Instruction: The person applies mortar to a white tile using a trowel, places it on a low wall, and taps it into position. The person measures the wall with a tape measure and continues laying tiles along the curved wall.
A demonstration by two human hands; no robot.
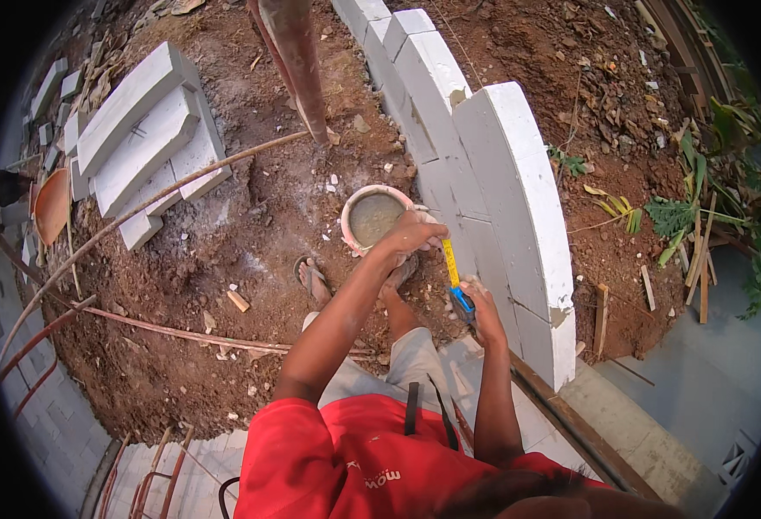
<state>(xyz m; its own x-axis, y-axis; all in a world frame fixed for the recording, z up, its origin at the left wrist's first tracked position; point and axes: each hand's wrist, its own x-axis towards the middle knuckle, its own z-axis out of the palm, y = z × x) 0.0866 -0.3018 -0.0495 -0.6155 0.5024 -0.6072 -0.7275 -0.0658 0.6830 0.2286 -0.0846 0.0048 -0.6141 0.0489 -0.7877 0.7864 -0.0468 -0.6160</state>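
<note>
A blue tape measure with a short length of yellow blade out is held between my hands. My left hand pinches the upper end of the blade. My right hand grips the case lower down. Both are just left of a low wall of white blocks. A round pink-rimmed bucket of grey wet mix sits on the dirt beside my left hand, which partly covers it. My sandalled feet show below.
A pile of white blocks and an orange curved sheet lie at left, crossed by long rods. A pole stands ahead. Beyond the wall lie dirt, sticks, leafy plants and a smooth grey surface.
</note>
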